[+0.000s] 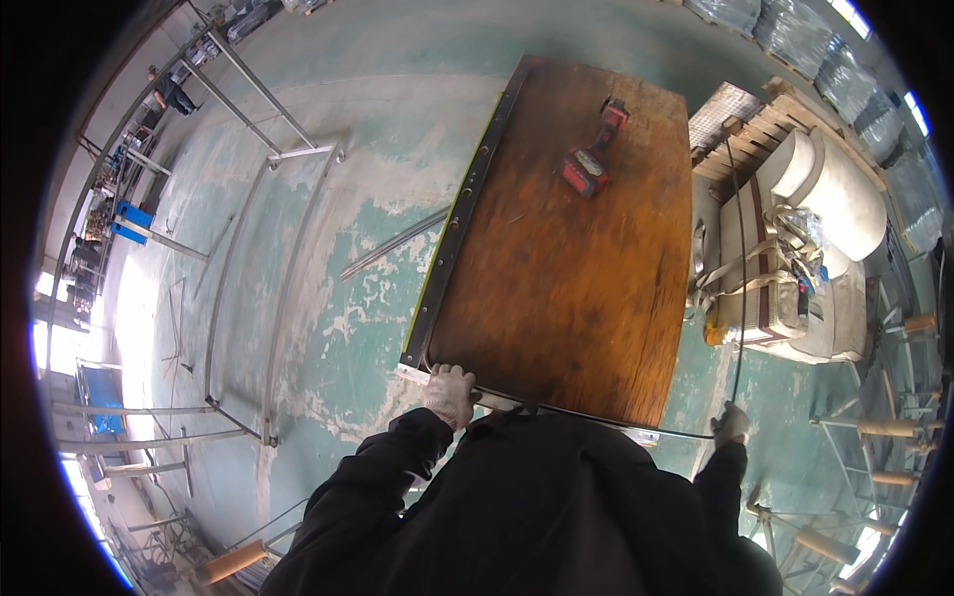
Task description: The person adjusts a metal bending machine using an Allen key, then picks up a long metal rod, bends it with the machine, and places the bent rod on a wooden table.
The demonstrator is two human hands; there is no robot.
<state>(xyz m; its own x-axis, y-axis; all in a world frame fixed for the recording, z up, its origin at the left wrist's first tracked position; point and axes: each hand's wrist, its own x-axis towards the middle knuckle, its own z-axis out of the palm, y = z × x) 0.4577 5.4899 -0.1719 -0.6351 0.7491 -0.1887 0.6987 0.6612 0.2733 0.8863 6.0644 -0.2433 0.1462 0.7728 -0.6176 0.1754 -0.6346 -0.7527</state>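
A brown wooden tabletop (576, 288) stretches out in front of me, with a dark metal rail (452, 253) with holes and a yellow-green outer edge along its left side. At the near left corner, my left hand (450, 394), in a pale glove, is closed over the near edge, on a thin black strip (740, 268). That strip follows the near edge rightward to my right hand (730, 425), also gloved and closed around it beyond the tabletop's right corner. From there it bends away toward the far right. A red and black cordless drill (593, 159) lies on the far part of the tabletop.
To the right, white padded bundles with straps (795, 258) lean by a wooden pallet (745, 134). Metal bars (396, 241) lie on the floor left of the tabletop, near a metal frame (283, 288). Another person (174, 91) is far off at left.
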